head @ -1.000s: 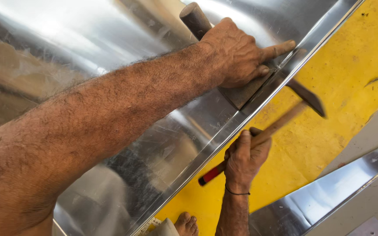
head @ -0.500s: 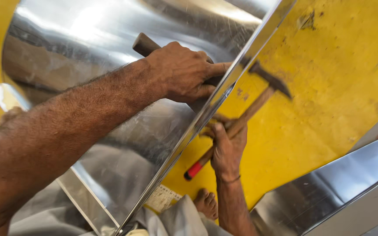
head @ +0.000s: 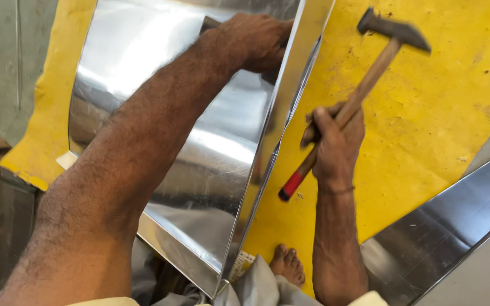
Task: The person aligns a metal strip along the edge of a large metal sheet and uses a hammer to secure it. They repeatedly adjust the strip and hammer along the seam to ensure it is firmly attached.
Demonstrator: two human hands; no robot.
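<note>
Yellow mat; steel sheet blocks foot.

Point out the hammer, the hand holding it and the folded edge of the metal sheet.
hammer (head: 393, 29): head view, on its dark metal head.
right hand (head: 336, 144): head view, on the back of the hand.
folded edge of the metal sheet (head: 290, 96): head view, midway along the flange.

The scene is brightly and evenly lit. Strong glare is thrown off the metal sheet, with white streaks near its upper left and middle, and dim reflections are seen lower down. A second sheet at lower right shows softer sheen. The hammer is slightly smeared by motion blur. The near forearm is rendered soft. Only faint shadows are cast on the yellow mat.
</note>
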